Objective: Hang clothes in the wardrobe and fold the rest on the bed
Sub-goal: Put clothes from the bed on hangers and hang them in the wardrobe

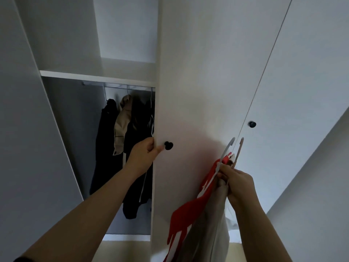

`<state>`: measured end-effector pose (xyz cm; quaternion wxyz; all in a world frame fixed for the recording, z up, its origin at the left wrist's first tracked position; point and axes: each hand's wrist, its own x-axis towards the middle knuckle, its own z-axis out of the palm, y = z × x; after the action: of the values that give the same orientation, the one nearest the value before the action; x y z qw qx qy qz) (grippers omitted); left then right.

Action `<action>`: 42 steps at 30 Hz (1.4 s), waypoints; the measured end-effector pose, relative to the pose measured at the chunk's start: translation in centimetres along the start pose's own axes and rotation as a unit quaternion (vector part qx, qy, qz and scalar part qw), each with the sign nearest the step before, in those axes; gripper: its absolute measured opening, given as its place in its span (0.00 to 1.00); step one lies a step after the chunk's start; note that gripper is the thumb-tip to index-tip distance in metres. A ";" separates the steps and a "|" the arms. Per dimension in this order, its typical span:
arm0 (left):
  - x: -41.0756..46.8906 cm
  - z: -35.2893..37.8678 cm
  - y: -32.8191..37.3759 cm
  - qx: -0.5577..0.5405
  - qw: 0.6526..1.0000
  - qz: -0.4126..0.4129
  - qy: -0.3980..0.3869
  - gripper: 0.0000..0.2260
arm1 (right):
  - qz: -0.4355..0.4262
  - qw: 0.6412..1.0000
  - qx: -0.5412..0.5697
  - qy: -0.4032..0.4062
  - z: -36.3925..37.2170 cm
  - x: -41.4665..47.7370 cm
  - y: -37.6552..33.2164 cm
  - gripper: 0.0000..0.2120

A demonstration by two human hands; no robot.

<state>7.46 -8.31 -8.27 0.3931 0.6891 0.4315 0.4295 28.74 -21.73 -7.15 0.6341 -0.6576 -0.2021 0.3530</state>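
Clothes (188, 220) on hangers (229, 148), one red-and-white and one beige, hang from the right hand (238, 184), whose fingers are curled round the hanger necks. Left hand (145, 154) grips the wardrobe door (188, 91) edge beside its black knob (168, 145). Beyond, dark jackets (132, 148) hang on the rail (117, 86).

Wardrobe bay (75, 138) stands open at left. The door (188, 91) bounds its right side. Dark garments (105, 148) fill the rail (117, 86) from centre to right, leaving its left end free. The shelf (94, 74) limits headroom.
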 end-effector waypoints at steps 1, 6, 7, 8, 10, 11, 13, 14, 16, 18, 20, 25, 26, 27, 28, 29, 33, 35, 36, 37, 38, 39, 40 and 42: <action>0.8 -0.5 -0.5 0.001 1.000 0.004 -0.004 0.11 | 0.001 1.000 -0.001 0.007 0.7 0.2 0.1 0.11; 5.0 -2.5 -2.7 -0.005 0.999 0.020 -0.034 0.07 | -0.002 0.999 0.026 0.044 3.9 0.8 0.5 0.10; 5.7 -2.8 -3.0 -0.010 0.999 0.020 -0.043 0.09 | -0.001 0.998 0.031 0.053 4.4 1.0 0.6 0.11; 6.3 -3.0 -3.4 -0.013 0.998 0.023 -0.050 0.11 | 0.001 0.998 0.036 0.060 4.9 1.0 0.7 0.11; 7.4 -3.4 -4.2 -0.020 0.998 0.027 -0.058 0.16 | 0.007 0.996 0.051 0.072 6.0 1.1 1.0 0.10; 7.9 -3.5 -4.5 -0.023 0.997 0.026 -0.063 0.18 | 0.011 0.995 0.055 0.079 6.4 1.2 1.2 0.10; 9.1 -3.7 -5.2 -0.037 0.996 0.026 -0.073 0.15 | 0.016 0.994 0.057 0.090 7.3 1.4 1.5 0.09; 9.7 -3.8 -5.4 -0.042 0.996 0.028 -0.075 0.11 | 0.018 0.993 0.065 0.093 7.6 1.5 1.7 0.09; 10.4 -3.9 -5.4 -0.053 0.995 0.029 -0.079 0.07 | 0.023 0.991 0.080 0.102 8.1 1.7 2.1 0.10; 11.4 -4.0 -5.9 -0.057 0.995 0.024 -0.073 0.12 | 0.031 0.989 0.094 0.106 8.8 2.0 2.4 0.08; 12.1 -3.9 -6.2 -0.054 0.996 0.029 -0.062 0.13 | 0.038 0.988 0.111 0.101 9.6 2.2 2.7 0.07; 14.0 -3.9 -7.0 -0.029 0.997 0.041 -0.053 0.15 | 0.052 0.987 0.118 0.092 11.3 3.3 2.7 0.05; 14.2 -3.8 -7.0 -0.027 0.998 0.042 -0.048 0.16 | 0.053 0.987 0.123 0.091 11.5 3.5 2.6 0.05; 14.3 -3.8 -7.0 -0.023 0.998 0.041 -0.043 0.16 | 0.054 0.986 0.128 0.089 11.9 3.6 2.5 0.04; 14.6 -3.8 -7.1 -0.018 0.998 0.043 -0.037 0.16 | 0.055 0.986 0.130 0.087 12.2 3.8 2.4 0.04; 14.8 -3.8 -7.1 -0.011 0.999 0.043 -0.029 0.17 | 0.057 0.986 0.129 0.084 12.6 3.9 2.3 0.03; 15.8 -4.1 -6.7 -0.004 1.000 0.026 0.007 0.17 | 0.057 0.986 0.131 0.082 13.4 4.3 1.8 0.02; 15.6 -4.5 -6.4 0.026 0.998 0.009 0.053 0.12 | 0.052 0.987 0.131 0.080 13.4 4.3 1.7 0.03; 15.1 -4.7 -6.3 0.039 0.996 0.002 0.084 0.13 | 0.049 0.987 0.130 0.081 13.3 4.4 1.7 0.03; 14.2 -4.9 -6.3 0.047 0.993 0.005 0.108 0.13 | 0.048 0.987 0.127 0.081 13.2 4.3 1.7 0.03; 13.0 -5.0 -6.1 0.051 0.993 0.012 0.106 0.10 | 0.047 0.988 0.123 0.081 13.1 4.3 1.7 0.03; 11.8 -5.0 -6.0 0.048 0.996 0.014 0.067 0.08 | 0.044 0.988 0.120 0.082 13.0 4.3 1.7 0.03; 10.5 -4.7 -6.0 0.039 0.999 0.005 0.002 0.07 | 0.043 0.989 0.120 0.080 13.0 4.2 1.7 0.03; 7.9 -4.0 -5.7 0.020 0.991 -0.015 -0.134 0.08 | 0.040 0.989 0.121 0.074 12.9 3.9 1.7 0.03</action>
<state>4.27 1.52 -10.16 0.4395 0.7420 0.3935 0.3185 21.78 -10.22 -8.89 0.7076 -0.6081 -0.0837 0.3501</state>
